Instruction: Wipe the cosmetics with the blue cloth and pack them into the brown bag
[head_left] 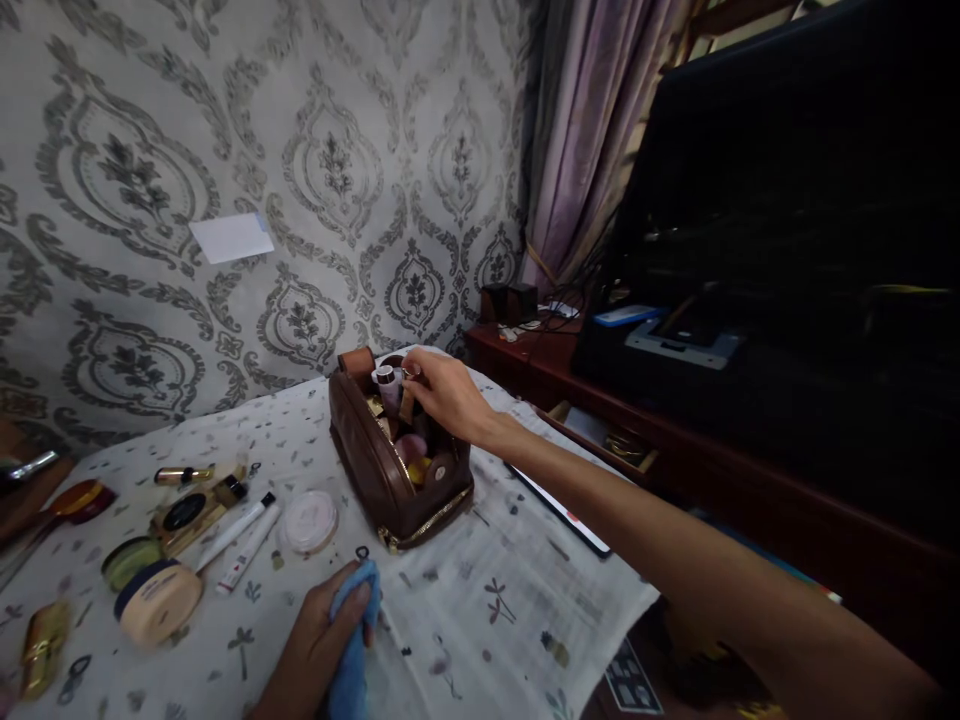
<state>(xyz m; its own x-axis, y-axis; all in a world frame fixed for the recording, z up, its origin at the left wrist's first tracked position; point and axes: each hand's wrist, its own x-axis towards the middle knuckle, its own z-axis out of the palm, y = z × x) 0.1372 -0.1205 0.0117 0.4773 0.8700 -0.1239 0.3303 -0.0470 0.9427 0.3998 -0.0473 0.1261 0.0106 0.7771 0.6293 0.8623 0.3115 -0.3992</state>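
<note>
A brown leather toiletry bag [379, 475] stands open on a table covered with a patterned white cloth [480, 610]. My right hand [446, 397] reaches over the bag's far end, its fingers pinched on a small item among the tubes and bottles standing inside; what it grips is too small to name. My left hand [322, 640] rests on the cloth near the front edge, closed around a blue cloth [351, 650].
Cosmetics lie left of the bag: a round white compact [308, 521], a white tube [247, 533], a cream jar [157, 602], a green jar [129, 560], a gold lipstick [182, 475]. A phone [562, 510] lies at the table's right edge. A dark wooden unit with a TV [787, 200] stands to the right.
</note>
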